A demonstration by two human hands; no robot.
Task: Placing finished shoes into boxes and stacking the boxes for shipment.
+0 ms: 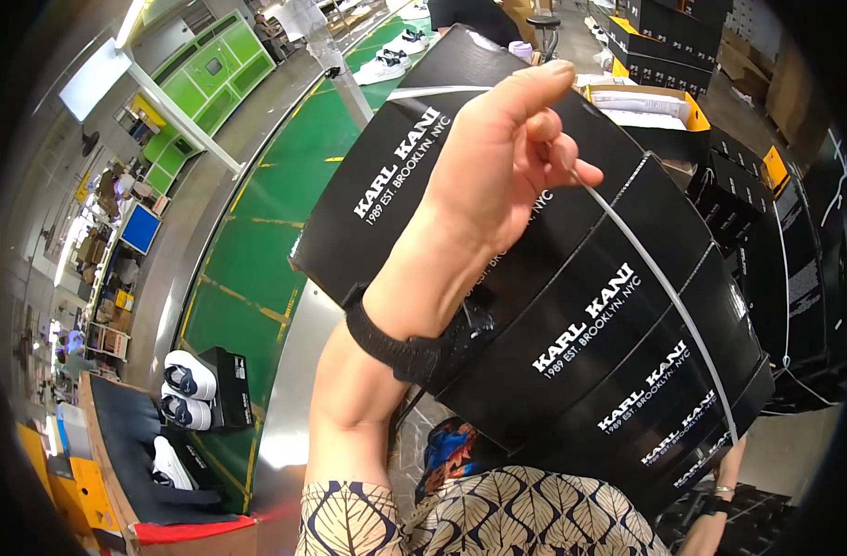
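A tilted stack of several black shoe boxes with white lettering fills the middle of the view in front of me. A thin white strap runs over the boxes from the top edge to the lower right. My left hand is above the stack, its curled fingers closed on the strap. The wrist wears a black band. At the lower right, my right hand reaches the bottom end of the stack, close to where the strap goes over the edge. The boxes hide its fingers.
A green-topped conveyor runs along the left, with white sneakers by a black box on it. More strapped black boxes stand at the right. An open box with papers is behind. Nearer left is a dark-lined cart.
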